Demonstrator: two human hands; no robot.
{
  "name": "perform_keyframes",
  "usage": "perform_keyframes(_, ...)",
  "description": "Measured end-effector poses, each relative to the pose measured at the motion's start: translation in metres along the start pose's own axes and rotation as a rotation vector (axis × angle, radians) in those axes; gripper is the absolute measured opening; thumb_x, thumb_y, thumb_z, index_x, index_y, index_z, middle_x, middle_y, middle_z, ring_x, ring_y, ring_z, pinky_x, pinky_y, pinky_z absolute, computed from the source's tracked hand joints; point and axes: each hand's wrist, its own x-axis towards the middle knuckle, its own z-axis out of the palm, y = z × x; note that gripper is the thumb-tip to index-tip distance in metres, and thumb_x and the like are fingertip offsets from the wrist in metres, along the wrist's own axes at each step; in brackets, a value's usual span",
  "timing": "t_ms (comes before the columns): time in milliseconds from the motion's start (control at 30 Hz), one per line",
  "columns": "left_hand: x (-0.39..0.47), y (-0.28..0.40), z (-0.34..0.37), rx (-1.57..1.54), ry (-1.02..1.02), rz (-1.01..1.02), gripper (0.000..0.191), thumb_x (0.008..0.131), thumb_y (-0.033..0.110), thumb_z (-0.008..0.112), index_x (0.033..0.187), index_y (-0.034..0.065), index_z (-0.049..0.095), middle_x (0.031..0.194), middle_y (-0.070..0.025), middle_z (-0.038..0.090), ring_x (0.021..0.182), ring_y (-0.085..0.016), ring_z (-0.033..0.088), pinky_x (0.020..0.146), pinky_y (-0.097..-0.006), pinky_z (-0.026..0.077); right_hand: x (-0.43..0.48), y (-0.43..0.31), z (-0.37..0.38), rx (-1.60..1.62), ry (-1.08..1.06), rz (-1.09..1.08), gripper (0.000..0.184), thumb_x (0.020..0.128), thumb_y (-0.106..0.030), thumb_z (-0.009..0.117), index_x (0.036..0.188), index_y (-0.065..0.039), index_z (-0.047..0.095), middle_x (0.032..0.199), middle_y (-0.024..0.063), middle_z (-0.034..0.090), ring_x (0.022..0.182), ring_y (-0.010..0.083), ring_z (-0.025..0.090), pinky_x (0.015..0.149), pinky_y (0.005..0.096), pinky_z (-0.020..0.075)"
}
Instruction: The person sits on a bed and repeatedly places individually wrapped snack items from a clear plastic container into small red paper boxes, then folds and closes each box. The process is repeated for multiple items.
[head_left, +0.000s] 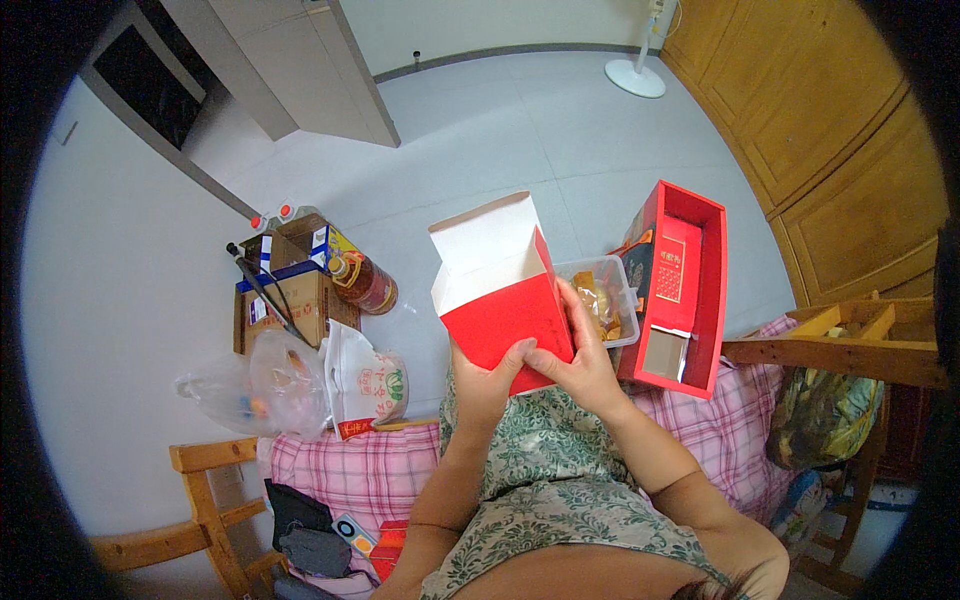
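Observation:
Both of my hands hold a small red cardboard box (510, 315) in front of my lap. Its white inner flap stands raised at the far end, and the inside shows white. My left hand (484, 379) grips its near left corner; my right hand (589, 360) wraps its right side, and the two thumbs nearly meet on the red face. Beyond my right hand is a clear plastic container (626, 300) with wrapped items inside. Right of it, a long red gift box (716, 300) lies open, holding a red packet (673, 262) and another item at its near end.
At the left are cardboard cartons (285, 307), a bottle of brown liquid (364, 281), a white printed bag (367, 379) and a clear plastic bag (270, 386). Pink plaid cloth (360, 480) covers the wooden seat. A wooden cabinet (810, 112) and a fan base (634, 79) stand farther off.

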Motion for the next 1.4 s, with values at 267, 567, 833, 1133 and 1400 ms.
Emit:
perform_keyframes(267, 0.008, -0.006, 0.008, -0.146, 0.125, 0.022, 0.069, 0.100, 0.031, 0.057, 0.150, -0.0025, 0.023, 0.142, -0.0177, 0.044, 0.128, -0.024, 0.047, 0.111, -0.0377, 0.035, -0.004, 0.016, 0.001, 0.014, -0.045, -0.036, 0.080, 0.095, -0.028, 0.069, 0.154, 0.002, 0.024, 0.151, 0.0147, 0.040, 0.139, 0.0228, 0.039, 0.116, 0.0373, 0.0300)
perform_keyframes(567, 0.017, -0.001, -0.033, -0.369, -0.106, -0.178, 0.050, 0.098, 0.009, 0.058, 0.142, -0.0011, 0.037, 0.135, -0.0142, 0.054, 0.124, -0.023, 0.053, 0.109, -0.0377, 0.040, 0.000, 0.034, 0.003, 0.133, -0.095, 0.079, 0.068, 0.102, -0.029, 0.059, 0.155, 0.000, 0.027, 0.145, 0.0113, 0.047, 0.133, 0.0180, 0.044, 0.113, 0.0346, 0.0331)
perform_keyframes(833, 0.043, -0.015, -0.047, -0.658, 0.008, -0.397, 0.044, 0.105, 0.027, 0.053, 0.137, -0.0025, 0.047, 0.133, -0.0140, 0.058, 0.120, -0.021, 0.060, 0.101, -0.0357, 0.050, 0.022, 0.015, -0.032, 0.078, -0.465, 0.152, 0.082, 0.094, -0.038, 0.069, 0.158, -0.007, 0.027, 0.139, 0.0099, 0.051, 0.115, 0.0156, 0.057, 0.095, 0.0312, 0.0482)
perform_keyframes(1133, 0.049, -0.018, -0.037, -0.609, -0.008, -0.424, 0.056, 0.104, 0.040, 0.052, 0.142, -0.0004, 0.044, 0.137, -0.0136, 0.055, 0.121, -0.021, 0.058, 0.102, -0.0355, 0.050, 0.036, -0.009, -0.033, -0.276, -0.439, -0.028, 0.075, 0.090, -0.017, 0.073, 0.154, -0.006, 0.035, 0.145, 0.0133, 0.051, 0.118, 0.0220, 0.059, 0.099, 0.0341, 0.0489)
perform_keyframes(1400, 0.052, 0.003, -0.036, 0.031, -0.076, 0.198, 0.071, 0.101, 0.054, 0.049, 0.152, 0.0055, 0.036, 0.166, -0.0129, 0.004, 0.129, -0.026, 0.052, 0.101, -0.0386, 0.048, 0.031, 0.015, -0.034, -0.077, -0.207, -0.098, 0.050, 0.098, -0.013, 0.064, 0.145, -0.006, 0.049, 0.128, 0.0072, 0.063, 0.106, 0.0127, 0.061, 0.089, 0.0279, 0.0507)
